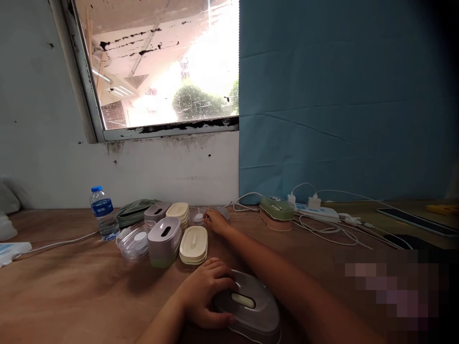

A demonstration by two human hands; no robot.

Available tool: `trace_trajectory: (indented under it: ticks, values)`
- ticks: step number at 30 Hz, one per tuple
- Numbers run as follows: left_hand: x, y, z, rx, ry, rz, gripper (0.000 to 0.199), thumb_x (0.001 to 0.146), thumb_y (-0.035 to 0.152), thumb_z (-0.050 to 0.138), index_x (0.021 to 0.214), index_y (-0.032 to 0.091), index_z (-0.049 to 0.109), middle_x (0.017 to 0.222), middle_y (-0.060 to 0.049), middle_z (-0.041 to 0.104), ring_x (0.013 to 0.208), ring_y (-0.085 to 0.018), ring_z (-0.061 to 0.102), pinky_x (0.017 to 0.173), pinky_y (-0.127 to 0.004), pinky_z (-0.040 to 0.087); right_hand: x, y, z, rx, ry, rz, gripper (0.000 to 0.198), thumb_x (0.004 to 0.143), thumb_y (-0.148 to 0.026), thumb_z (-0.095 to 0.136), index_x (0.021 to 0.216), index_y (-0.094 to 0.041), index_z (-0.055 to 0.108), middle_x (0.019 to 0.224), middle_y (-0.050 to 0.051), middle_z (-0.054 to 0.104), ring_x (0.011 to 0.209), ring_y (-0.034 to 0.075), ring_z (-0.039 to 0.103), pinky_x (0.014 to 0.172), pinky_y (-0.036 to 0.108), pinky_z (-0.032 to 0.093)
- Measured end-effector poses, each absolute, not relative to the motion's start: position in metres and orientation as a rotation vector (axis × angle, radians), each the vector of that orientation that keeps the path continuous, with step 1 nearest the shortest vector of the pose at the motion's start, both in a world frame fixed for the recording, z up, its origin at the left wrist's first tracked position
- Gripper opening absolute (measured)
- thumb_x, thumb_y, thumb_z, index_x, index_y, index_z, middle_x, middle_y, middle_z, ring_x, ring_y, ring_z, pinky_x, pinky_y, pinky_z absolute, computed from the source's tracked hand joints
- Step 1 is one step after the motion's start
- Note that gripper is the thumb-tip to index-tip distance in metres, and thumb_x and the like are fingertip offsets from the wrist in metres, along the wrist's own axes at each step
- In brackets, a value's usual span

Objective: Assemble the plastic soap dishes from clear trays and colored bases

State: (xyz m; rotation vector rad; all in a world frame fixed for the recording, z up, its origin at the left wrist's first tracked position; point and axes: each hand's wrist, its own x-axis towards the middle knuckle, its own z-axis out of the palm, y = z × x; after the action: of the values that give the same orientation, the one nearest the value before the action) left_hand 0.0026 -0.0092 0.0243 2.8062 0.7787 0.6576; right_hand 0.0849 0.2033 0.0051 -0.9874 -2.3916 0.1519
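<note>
Between five and six o'clock in my view, a grey, oval, glossy lidded box (263, 313) with a slot in its top sits low over the brown surface (68, 291). My left hand (204, 294) is clamped around its nine o'clock end, thumb on the near side, fingers over the far edge, so the box lies at three o'clock from that palm. A pale insert shows in the slot.

My right hand (217, 221) reaches out towards twelve, fingers bent; a clear plastic container (193, 216) lies just beside them at nine o'clock. I can't tell from here whether those fingers are apart or pinched on it. At seven from them stands a cream oval lidded box (194, 244), with a tall lilac box, green at its base (165, 243), at nine o'clock from that.
</note>
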Motion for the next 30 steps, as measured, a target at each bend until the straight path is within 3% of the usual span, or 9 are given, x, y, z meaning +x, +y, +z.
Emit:
trace_trajectory:
  ticks: [11,15,19,24,26,28,30]
  values:
    - [0.002,-0.010,0.025,2.809,0.795,0.665,0.044,0.065,0.048,0.053,0.099,0.021,0.053,0.100,-0.007,0.053,0.090,-0.022,0.048,0.086,-0.035,0.034,0.095,0.185,0.006,-0.966,-2.307,0.254,0.025,0.084,-0.026,0.050,0.107,-0.016,0.049,0.110,0.006,0.051,0.095,0.020,0.051,0.081,0.040,0.043]
    - [0.002,-0.009,0.023,2.807,0.811,0.672,0.043,0.062,0.047,0.057,0.096,0.020,0.054,0.096,-0.006,0.054,0.088,-0.021,0.049,0.086,-0.035,0.034,0.106,0.163,0.017,-0.923,-2.231,0.336,0.030,0.076,-0.014,0.054,0.106,-0.017,0.050,0.105,0.007,0.050,0.096,0.019,0.048,0.083,0.034,0.039]
    - [0.003,-0.007,0.020,2.763,0.815,0.694,0.037,0.060,0.048,0.061,0.084,0.020,0.060,0.085,-0.005,0.057,0.083,-0.019,0.050,0.084,-0.035,0.035,0.133,0.127,0.028,-0.825,-2.260,0.458,0.016,0.072,-0.009,0.053,0.084,-0.018,0.058,0.087,0.002,0.055,0.079,0.015,0.051,0.072,0.026,0.040]
    - [0.005,-0.007,0.017,2.667,0.790,0.741,0.044,0.051,0.057,0.066,0.078,0.022,0.065,0.081,-0.004,0.059,0.082,-0.019,0.050,0.083,-0.034,0.036,0.189,0.071,0.042,-0.739,-2.361,0.662,0.014,0.078,-0.024,0.050,0.088,-0.019,0.059,0.079,0.001,0.059,0.068,0.013,0.053,0.060,0.022,0.042]
    - [0.006,-0.008,0.015,2.607,0.795,0.779,0.040,0.054,0.056,0.065,0.075,0.022,0.066,0.079,-0.004,0.060,0.082,-0.019,0.051,0.081,-0.034,0.037,0.213,0.051,0.044,-0.679,-2.436,0.773,0.026,0.074,-0.034,0.056,0.097,-0.021,0.058,0.085,0.002,0.061,0.075,0.015,0.055,0.063,0.023,0.045]
    - [0.009,-0.008,0.013,2.530,0.803,0.865,0.035,0.057,0.052,0.065,0.075,0.021,0.067,0.077,-0.005,0.060,0.082,-0.018,0.052,0.078,-0.032,0.039,0.233,0.035,0.042,-0.577,-2.464,1.058,0.052,0.067,-0.040,0.063,0.113,-0.022,0.049,0.104,0.004,0.056,0.093,0.020,0.053,0.078,0.029,0.044]
    - [0.013,-0.008,0.011,2.439,0.823,0.980,0.032,0.060,0.048,0.065,0.075,0.020,0.067,0.077,-0.006,0.061,0.081,-0.018,0.052,0.075,-0.031,0.040,0.248,0.025,0.034,-0.603,-2.463,1.128,0.080,0.054,-0.040,0.073,0.124,-0.025,0.037,0.124,0.006,0.043,0.111,0.026,0.042,0.094,0.036,0.034]
